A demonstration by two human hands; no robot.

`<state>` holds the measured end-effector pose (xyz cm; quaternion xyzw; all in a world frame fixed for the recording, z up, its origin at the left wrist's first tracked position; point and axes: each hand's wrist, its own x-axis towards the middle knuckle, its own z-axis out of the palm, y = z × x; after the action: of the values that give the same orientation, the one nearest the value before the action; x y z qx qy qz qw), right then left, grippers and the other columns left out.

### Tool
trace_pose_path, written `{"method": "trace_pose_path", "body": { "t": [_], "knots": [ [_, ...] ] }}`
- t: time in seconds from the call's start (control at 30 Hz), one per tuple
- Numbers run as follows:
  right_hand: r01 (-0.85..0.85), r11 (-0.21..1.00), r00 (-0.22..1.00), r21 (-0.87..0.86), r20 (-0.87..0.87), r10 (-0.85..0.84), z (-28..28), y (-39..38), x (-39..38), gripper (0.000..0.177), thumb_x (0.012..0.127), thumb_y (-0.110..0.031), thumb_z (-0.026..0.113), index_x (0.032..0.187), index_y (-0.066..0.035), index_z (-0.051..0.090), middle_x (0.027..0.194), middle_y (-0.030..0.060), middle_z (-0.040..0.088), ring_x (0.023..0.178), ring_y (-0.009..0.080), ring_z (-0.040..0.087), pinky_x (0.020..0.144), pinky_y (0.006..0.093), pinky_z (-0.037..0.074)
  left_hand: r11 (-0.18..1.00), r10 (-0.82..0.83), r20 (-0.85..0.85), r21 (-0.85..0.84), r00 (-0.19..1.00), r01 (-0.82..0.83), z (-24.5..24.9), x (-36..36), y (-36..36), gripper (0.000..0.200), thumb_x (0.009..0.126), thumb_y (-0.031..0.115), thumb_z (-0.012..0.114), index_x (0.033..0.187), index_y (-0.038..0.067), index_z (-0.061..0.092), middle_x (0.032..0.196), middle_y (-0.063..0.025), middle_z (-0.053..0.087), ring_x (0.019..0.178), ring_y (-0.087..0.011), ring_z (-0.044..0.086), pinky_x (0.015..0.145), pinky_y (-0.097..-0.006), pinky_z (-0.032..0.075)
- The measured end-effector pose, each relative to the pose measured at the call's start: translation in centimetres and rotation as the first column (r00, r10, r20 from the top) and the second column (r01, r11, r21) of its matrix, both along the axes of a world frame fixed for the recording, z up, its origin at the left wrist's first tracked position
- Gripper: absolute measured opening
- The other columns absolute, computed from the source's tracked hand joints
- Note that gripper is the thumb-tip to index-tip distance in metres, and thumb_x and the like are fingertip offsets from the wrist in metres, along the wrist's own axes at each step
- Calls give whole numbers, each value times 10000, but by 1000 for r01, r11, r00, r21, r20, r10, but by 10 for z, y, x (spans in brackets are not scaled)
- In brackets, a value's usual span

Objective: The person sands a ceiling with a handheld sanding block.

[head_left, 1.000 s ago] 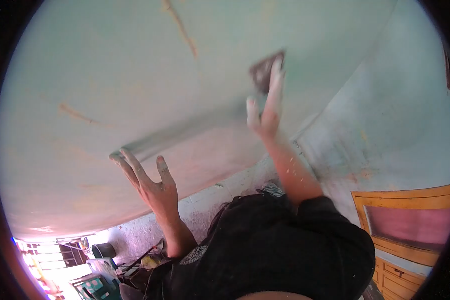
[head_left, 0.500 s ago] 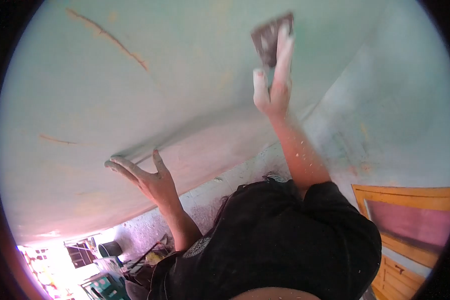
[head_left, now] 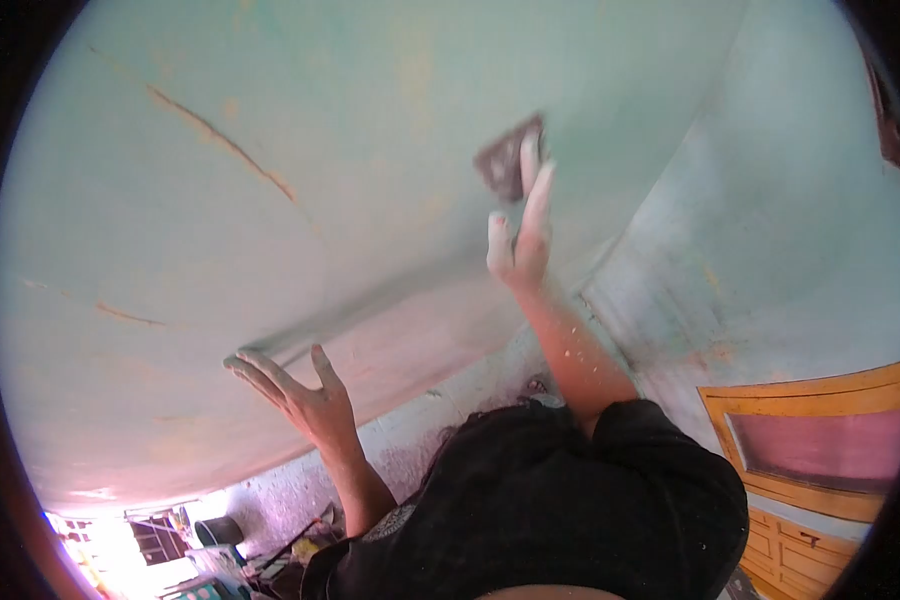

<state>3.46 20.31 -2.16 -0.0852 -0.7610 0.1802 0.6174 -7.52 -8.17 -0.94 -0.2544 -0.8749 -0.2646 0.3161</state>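
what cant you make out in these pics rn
All in the head view:
- Markings on the dark pad: motion blur
- The pad's far side: turned to the wall
- Print on the black shirt: too small
- Orange door, right side: cut off by the lens rim

My right hand point(head_left: 526, 240) hides part of the blurred brown pad point(head_left: 500, 168). My view cuts off the orange door point(head_left: 792, 545).

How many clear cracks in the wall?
2: a long crack, upper left of view, and a shorter crack, below and left of it. Fainter or covered ones may not show.
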Motion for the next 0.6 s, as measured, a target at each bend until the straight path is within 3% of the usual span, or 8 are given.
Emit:
{"method": "trace_pose_path", "body": {
  "t": [0.03, 0.1, 0.17, 0.27, 0.4, 0.5, 0.57, 0.6],
  "knots": [
    [43, 997, 994, -66, 98, -36, -24, -4, 2, 740, 913, -101, 409, 1456, 153, -25, 1532, 336, 144, 1437, 434, 170, 1151, 467, 196, 1000, 8, 29, -1, 1000, -8, 2, 1, 1, 861, 886, 282, 661, 1509, -13, 145, 1549, -300, 101, 1440, -452, 118, 1150, -528, 207],
    [-46, 972, 997, -231, 52, 59, -60, -14, -6, 747, 903, -81, 420, 1458, 150, -24, 1532, 335, 146, 1432, 433, 181, 1150, 474, 201, 1000, 8, 38, 7, 999, -9, 3, 2, -1, 867, 885, 283, 658, 1509, -14, 136, 1551, -298, 95, 1441, -450, 112, 1151, -525, 203],
    [-146, 941, 961, -305, -271, 61, -71, -34, -25, 791, 829, -100, 553, 1440, 176, 133, 1490, 369, 219, 1396, 533, 180, 1144, 552, 153, 1000, -5, 56, 16, 998, 4, 3, -2, 1, 873, 884, 285, 656, 1510, -15, 127, 1553, -296, 88, 1443, -448, 105, 1153, -523, 199],
    [-46, 976, 982, -213, -191, 5, 5, -36, -21, 739, 883, -76, 446, 1463, 145, 47, 1528, 331, 163, 1430, 434, 179, 1159, 491, 172, 999, 30, 109, -39, 994, -25, 6, 3, 0, 889, 879, 244, 667, 1517, 9, 94, 1570, -261, 60, 1454, -417, 84, 1169, -496, 193],
    [135, 990, 991, -24, 7, -135, 54, -15, -11, 757, 858, -82, 474, 1466, 139, 81, 1527, 328, 170, 1430, 436, 181, 1159, 504, 166, 997, 53, 171, -69, 984, -41, 13, 6, 1, 884, 884, 248, 662, 1511, -7, 95, 1570, -263, 46, 1455, -417, 74, 1172, -492, 186],
    [117, 993, 989, -24, -84, -118, 33, -7, -16, 762, 828, -64, 491, 1460, 141, 117, 1525, 328, 174, 1433, 440, 176, 1157, 499, 181, 996, 44, 167, -82, 985, -31, 14, 6, -2, 915, 888, 307, 648, 1507, -33, 66, 1556, -301, 32, 1448, -443, 71, 1163, -511, 182],
    [-134, 956, 982, -260, -161, 94, -9, -5, -14, 801, 836, -159, 559, 1446, 158, 148, 1485, 373, 213, 1399, 511, 199, 1140, 571, 153, 996, 43, 153, -88, 987, -29, 10, 3, -1, 925, 887, 306, 651, 1503, -44, 57, 1554, -305, 24, 1450, -441, 51, 1169, -507, 169],
    [-64, 961, 989, -269, -145, 25, -33, -8, -15, 802, 836, -149, 553, 1446, 161, 134, 1484, 375, 211, 1398, 504, 204, 1140, 544, 185, 997, 41, 132, -63, 990, -32, 12, 3, 0, 925, 887, 306, 651, 1503, -44, 57, 1554, -305, 24, 1450, -441, 51, 1169, -507, 169]
  ]
}}
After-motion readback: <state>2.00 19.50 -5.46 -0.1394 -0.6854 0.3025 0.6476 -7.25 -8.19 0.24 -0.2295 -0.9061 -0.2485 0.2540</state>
